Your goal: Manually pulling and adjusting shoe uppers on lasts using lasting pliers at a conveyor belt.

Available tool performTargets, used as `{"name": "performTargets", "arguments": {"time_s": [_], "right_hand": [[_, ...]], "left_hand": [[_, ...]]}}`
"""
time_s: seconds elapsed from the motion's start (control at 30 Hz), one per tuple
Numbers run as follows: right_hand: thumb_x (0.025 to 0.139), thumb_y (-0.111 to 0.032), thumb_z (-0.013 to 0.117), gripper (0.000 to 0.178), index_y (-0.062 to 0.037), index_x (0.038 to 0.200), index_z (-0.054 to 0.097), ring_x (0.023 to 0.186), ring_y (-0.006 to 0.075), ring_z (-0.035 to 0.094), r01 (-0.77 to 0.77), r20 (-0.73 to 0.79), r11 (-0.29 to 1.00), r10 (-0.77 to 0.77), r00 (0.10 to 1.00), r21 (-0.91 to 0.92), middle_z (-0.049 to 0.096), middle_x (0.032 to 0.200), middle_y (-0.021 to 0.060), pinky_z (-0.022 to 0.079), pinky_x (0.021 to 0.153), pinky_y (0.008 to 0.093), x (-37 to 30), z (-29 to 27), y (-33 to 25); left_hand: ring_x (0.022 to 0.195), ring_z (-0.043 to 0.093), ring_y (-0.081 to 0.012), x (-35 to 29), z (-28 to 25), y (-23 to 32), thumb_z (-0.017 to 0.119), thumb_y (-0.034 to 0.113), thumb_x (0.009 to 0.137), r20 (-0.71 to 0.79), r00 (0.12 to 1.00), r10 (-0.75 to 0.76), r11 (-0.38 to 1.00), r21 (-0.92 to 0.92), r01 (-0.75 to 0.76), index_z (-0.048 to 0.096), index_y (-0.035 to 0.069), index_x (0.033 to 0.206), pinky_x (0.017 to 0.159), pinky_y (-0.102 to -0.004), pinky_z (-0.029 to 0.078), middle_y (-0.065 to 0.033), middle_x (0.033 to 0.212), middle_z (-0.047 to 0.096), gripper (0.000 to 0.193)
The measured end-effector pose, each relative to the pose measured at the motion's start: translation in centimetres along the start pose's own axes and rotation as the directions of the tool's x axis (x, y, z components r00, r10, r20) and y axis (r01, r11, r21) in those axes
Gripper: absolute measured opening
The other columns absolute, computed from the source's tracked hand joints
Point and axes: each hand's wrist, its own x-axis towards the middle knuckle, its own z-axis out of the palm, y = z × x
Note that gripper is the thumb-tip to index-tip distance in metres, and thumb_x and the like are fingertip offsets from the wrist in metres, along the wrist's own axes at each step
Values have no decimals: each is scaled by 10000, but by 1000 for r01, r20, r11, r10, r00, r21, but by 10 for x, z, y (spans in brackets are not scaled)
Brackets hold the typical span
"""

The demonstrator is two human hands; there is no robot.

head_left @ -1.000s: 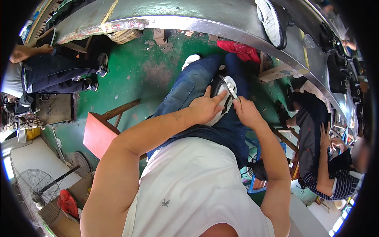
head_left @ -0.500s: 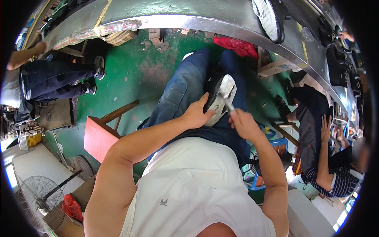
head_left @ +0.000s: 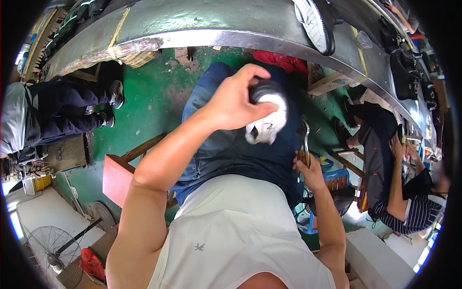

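Observation:
My left hand (head_left: 240, 98) grips a black shoe (head_left: 265, 126) over my lap, the thumb across its white underside and the fingers curled round the far end. The shoe is partly blurred and hidden by the hand; a dark mark shows on the white. Lower down at the right, beside my thigh, my right hand (head_left: 310, 168) is closed round the handle of a metal hand tool (head_left: 305, 137). Its shiny curved head points away from me, apart from the shoe, and its shape resembles pincers. Blue trousers (head_left: 211, 149) cover my legs.
Across the front runs a metal-edged bench (head_left: 202, 38), bearing a similar black-and-white shoe (head_left: 313, 26) and black shoes (head_left: 404, 77) at right. A pink-sided stool (head_left: 117, 180) and a fan (head_left: 53, 253) stand left. Co-workers (head_left: 62, 103) (head_left: 399, 192) are on both sides.
The shoe has come up from my lap, and my left hand has shifted forward to its far end. My right hand has drawn the tool off the shoe, down and to the right.

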Motion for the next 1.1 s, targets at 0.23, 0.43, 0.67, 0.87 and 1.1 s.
{"name": "performTargets", "arguments": {"time_s": [0.23,0.43,0.67,0.87,1.1], "right_hand": [[945,-164,623,221,-8,1102,619,819,204,664,-1,45,932,19,999,-363,674,890,118,516,754,351,-20,1,-33],[938,-150,625,337,4,1237,595,950,373,671,40,199,842,80,977,-538,682,1027,230,516,846,412,-26,-5,-66],[924,-155,636,564,79,1408,465,1219,469,571,272,376,679,6,926,-682,569,1324,339,450,1053,471,3,-12,-94],[925,-194,636,466,79,1290,540,1039,450,650,274,454,460,345,822,-845,674,1080,290,506,903,477,45,-4,-158],[936,-305,617,326,16,986,645,784,346,661,73,402,442,721,564,-894,682,866,202,516,749,436,104,-5,-178]], "left_hand": [[917,665,-211,26,73,-120,469,622,1008,163,800,-577,793,-122,597,692,-39,1146,842,-375,515,-154,1014,730,711],[1207,594,-292,-45,103,-159,304,377,1118,99,873,-477,872,-73,485,557,-28,1350,1057,-359,423,-197,1267,644,532],[1280,541,-377,-62,107,-153,301,326,1104,-30,953,-300,948,98,302,520,-41,1387,1114,-432,377,-252,1336,594,513],[1329,493,-419,-69,105,-140,310,321,1091,-24,961,-275,939,207,274,477,-44,1423,1153,-542,313,-271,1393,546,522],[1311,503,-413,-65,101,-140,314,315,1089,25,959,-283,944,186,274,451,-40,1434,1147,-532,315,-264,1372,550,514]]}}
